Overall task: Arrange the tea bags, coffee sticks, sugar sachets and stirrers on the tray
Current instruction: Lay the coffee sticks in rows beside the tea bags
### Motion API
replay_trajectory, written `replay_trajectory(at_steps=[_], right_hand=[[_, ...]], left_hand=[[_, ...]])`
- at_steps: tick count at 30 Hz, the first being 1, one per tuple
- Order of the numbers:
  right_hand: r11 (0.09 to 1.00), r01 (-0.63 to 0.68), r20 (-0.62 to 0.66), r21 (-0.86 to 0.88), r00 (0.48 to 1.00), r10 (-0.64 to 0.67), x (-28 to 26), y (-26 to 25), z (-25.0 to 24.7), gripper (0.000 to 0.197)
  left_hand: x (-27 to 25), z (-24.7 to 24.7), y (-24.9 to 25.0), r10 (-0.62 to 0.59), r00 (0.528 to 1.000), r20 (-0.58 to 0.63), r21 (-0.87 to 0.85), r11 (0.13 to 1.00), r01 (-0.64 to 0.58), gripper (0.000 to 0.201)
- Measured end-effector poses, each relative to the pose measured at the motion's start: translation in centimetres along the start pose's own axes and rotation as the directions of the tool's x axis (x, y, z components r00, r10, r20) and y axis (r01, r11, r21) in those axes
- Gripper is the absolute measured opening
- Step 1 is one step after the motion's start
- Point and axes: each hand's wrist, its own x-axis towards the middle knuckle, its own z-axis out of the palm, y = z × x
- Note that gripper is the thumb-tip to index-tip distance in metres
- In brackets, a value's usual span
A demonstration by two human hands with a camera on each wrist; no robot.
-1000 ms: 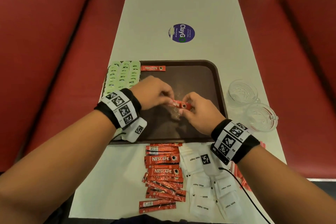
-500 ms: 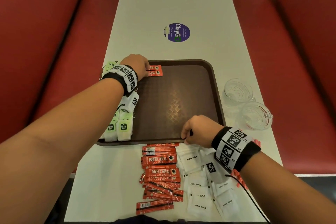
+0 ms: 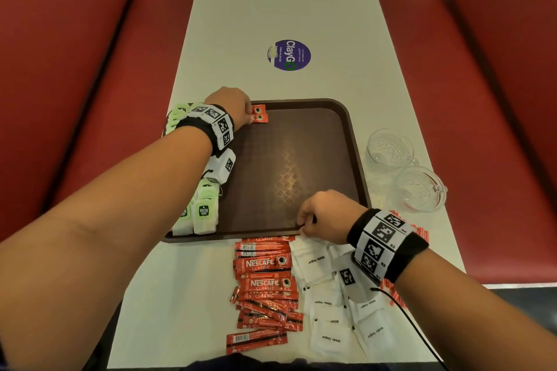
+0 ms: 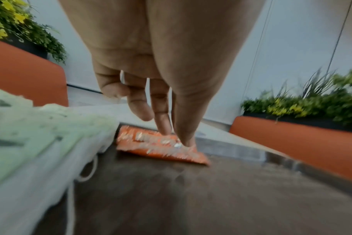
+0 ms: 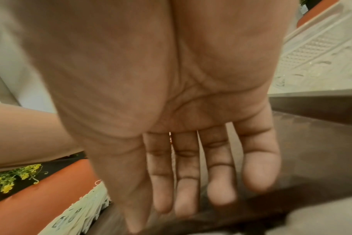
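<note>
Where the head view runs up its centre, a long pale smooth table [image 3: 271, 9] stretches between red padded benches [image 3: 60, 69], a round purple sticker [image 3: 288, 55] lying flat above mid-frame. Below that sits the dark brown rectangular tray [image 3: 301, 159] with rounded corners, a raised rim and a diamond-embossed floor. Along the tray's left edge lie overlapping rows of pale green and white paper tea bags [image 3: 205, 214], partly under the left forearm. At lower centre, off the tray, glossy red coffee sticks [image 3: 265, 283] are heaped beside flat white sugar sachets [image 3: 328, 319]; thin red stirrers [image 3: 419, 232] show behind the right wrist. Two cut-glass cups [image 3: 404, 172] stand at right of the tray. At the tray's upper left corner, the left hand [image 3: 232, 105] presses its fingertips [image 4: 163, 127] and thumb down on two foil sticks [image 3: 259, 114] lying side by side; the left wrist view is blurred, and whether they are pinched or merely pressed cannot be told. The right hand [image 3: 325, 217] rests at the tray's lower right rim, fingers [image 5: 221, 167] extended, loosely together and holding nothing.
</note>
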Motion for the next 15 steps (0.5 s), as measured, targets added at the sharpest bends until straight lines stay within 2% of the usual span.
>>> replay_trajectory(at_steps=[2,4,6,11,15], right_hand=[[1.0,0.025,-0.01,-0.005,1.0,-0.025,-0.2,-0.4,0.0,0.02],[0.998,0.061,-0.027,-0.01,0.998,-0.061,-0.3,-0.9,0.2,0.021],[0.995,0.093,-0.045,-0.02,0.995,-0.094,-0.4,-1.4,0.6,0.021],[0.974,0.159,-0.052,-0.162,0.984,-0.169,-0.8,-3.3,1.3,0.024],[0.964,0.136,-0.067,-0.228,0.986,-0.155,-1.1,-4.2,2.1,0.024]], left_hand=[[-1.9,-0.7,0.6,0.031,0.997,-0.074,-0.056,0.998,-0.035,0.019],[-4.8,-1.1,1.2,0.106,0.985,-0.134,-0.1,0.988,-0.12,0.016],[-8.3,-1.0,1.6,0.207,0.969,-0.135,-0.112,0.968,-0.222,0.013],[-17.2,1.6,1.8,0.345,0.938,0.027,-0.096,0.935,-0.341,0.013],[-21.8,5.0,2.0,0.39,0.9,0.196,0.025,0.915,-0.402,0.029]])
